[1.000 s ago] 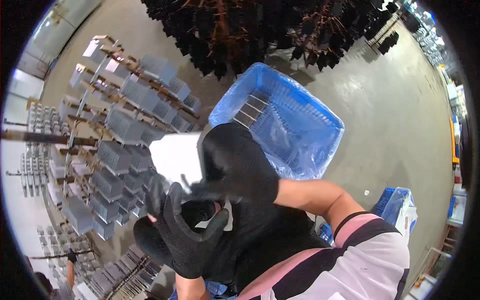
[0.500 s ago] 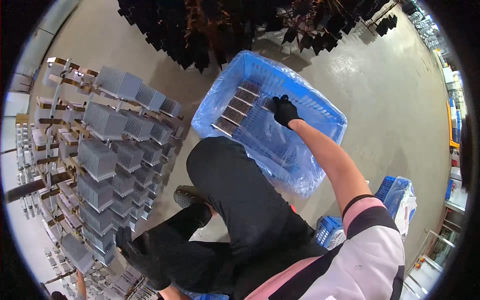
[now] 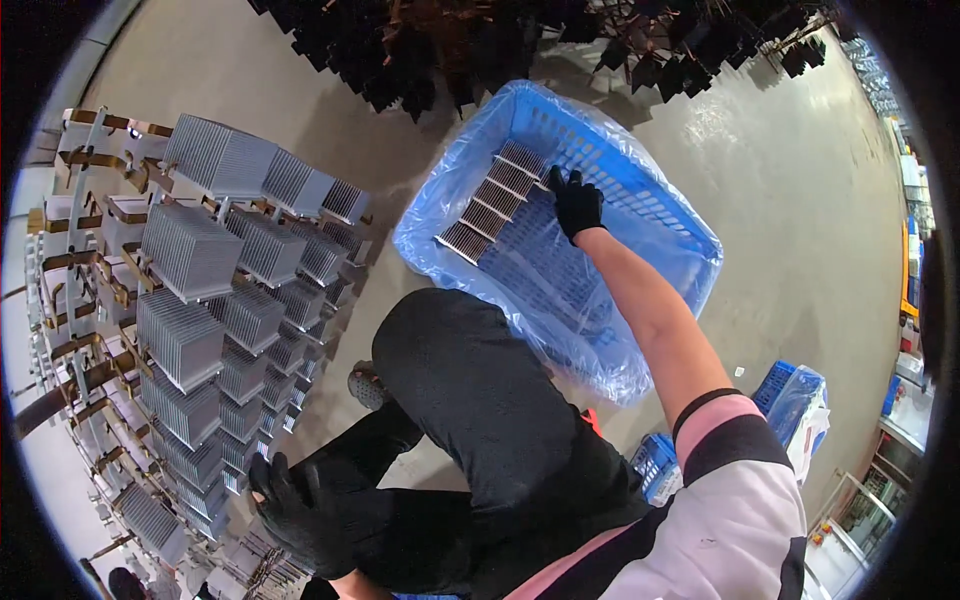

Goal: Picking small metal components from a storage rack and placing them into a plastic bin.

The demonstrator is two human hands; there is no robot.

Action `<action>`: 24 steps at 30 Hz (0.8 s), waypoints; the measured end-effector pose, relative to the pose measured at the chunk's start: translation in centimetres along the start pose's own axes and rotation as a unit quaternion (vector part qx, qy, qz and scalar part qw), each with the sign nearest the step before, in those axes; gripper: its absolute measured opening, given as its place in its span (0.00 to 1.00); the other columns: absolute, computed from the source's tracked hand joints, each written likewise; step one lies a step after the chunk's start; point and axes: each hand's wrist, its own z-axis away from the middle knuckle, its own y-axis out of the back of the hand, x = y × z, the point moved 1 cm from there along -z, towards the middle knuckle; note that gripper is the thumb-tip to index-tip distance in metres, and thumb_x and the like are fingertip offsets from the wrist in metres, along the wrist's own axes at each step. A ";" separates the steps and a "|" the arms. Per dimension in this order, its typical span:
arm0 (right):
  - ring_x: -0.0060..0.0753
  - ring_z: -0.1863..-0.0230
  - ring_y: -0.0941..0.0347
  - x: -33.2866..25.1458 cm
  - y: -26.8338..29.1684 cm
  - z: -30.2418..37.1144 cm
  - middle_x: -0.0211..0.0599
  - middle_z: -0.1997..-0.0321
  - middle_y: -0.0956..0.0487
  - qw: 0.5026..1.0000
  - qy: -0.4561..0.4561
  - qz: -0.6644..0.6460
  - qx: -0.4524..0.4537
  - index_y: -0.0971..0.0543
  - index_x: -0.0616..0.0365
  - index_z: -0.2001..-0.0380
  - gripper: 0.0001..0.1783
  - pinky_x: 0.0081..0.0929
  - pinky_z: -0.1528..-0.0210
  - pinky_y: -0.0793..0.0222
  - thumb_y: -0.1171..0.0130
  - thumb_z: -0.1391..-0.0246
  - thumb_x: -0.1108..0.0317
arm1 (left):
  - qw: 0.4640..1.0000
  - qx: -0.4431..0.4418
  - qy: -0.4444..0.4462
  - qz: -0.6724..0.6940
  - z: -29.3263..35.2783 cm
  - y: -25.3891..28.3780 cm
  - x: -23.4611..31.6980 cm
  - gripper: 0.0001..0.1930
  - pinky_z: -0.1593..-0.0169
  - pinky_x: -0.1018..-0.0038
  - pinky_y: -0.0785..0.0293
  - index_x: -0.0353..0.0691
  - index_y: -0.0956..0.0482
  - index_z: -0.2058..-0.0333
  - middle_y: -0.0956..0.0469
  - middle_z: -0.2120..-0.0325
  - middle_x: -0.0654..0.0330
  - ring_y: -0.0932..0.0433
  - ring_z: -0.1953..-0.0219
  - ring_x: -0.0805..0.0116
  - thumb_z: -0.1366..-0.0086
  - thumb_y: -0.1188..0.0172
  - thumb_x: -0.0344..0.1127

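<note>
Finned metal blocks [image 3: 490,205] lie in a single row inside a large blue crate [image 3: 645,215], along its left edge, from near the far corner down toward the left corner. A clear plastic liner [image 3: 622,375] covers the crate walls and hangs over the rim. The right hand [image 3: 578,203], in a black glove, is inside the crate by the far end of the row, fingers bent and reaching to the end block; whether it grips a block or merely touches one cannot be told, as the glove hides the contact. The left hand [image 3: 305,515], also gloved, is held over the person's lower leg, fingers loosely curled and parted, with nothing seen in it; it is near the lower part of a rack [image 3: 75,205]. That rack carries many grey finned blocks [image 3: 190,245], hung in tiers at the left. Extent of work, as judged: one row is laid, occupying only a strip of the crate base, so the crate is assessed as partly filled, and the greater share of blocks in view is on the rack. Smaller blue crates [image 3: 655,460] stand on the floor [image 3: 800,200] at the right.
</note>
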 end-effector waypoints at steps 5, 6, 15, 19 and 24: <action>0.57 0.62 0.20 0.3 0.0 0.4 0.57 0.44 0.28 0.997 -0.026 -0.052 -0.041 0.36 0.32 0.32 0.32 0.52 0.63 0.24 0.57 0.39 0.72 | 1.000 0.005 -0.002 -0.008 0.1 0.1 0.1 0.22 0.42 0.54 0.31 0.38 0.23 0.49 0.28 0.42 0.48 0.28 0.41 0.44 0.40 0.34 0.42; 0.58 0.60 0.20 0.5 -0.3 0.5 0.60 0.41 0.29 0.995 -0.037 -0.084 -0.047 0.38 0.30 0.31 0.33 0.52 0.61 0.24 0.59 0.39 0.72 | 1.000 0.007 -0.002 -0.010 0.0 0.4 0.3 0.22 0.42 0.54 0.31 0.38 0.23 0.49 0.28 0.42 0.48 0.28 0.41 0.44 0.40 0.34 0.42; 0.59 0.55 0.20 2.6 -5.3 -1.1 0.60 0.31 0.36 0.987 0.005 -0.162 -0.008 0.46 0.24 0.28 0.36 0.53 0.54 0.24 0.61 0.36 0.71 | 0.999 0.031 0.028 -0.025 0.1 2.6 2.4 0.16 0.47 0.58 0.26 0.37 0.22 0.54 0.24 0.48 0.46 0.25 0.46 0.46 0.40 0.34 0.32; 0.62 0.43 0.26 2.8 -2.8 -0.1 0.61 0.27 0.42 0.987 -0.015 -0.094 -0.134 0.38 0.33 0.31 0.28 0.56 0.48 0.27 0.60 0.34 0.62 | 0.995 0.090 0.034 0.010 0.0 2.9 0.1 0.15 0.52 0.62 0.24 0.38 0.21 0.57 0.22 0.54 0.47 0.21 0.53 0.49 0.42 0.31 0.33; 0.60 0.38 0.32 -3.3 7.8 2.0 0.62 0.36 0.31 0.975 0.075 -0.189 -0.093 0.33 0.47 0.34 0.29 0.49 0.41 0.31 0.48 0.40 0.69 | 0.895 0.271 0.294 0.199 5.5 4.7 -9.8 0.11 0.64 0.68 0.28 0.38 0.23 0.68 0.23 0.74 0.58 0.26 0.72 0.63 0.39 0.31 0.37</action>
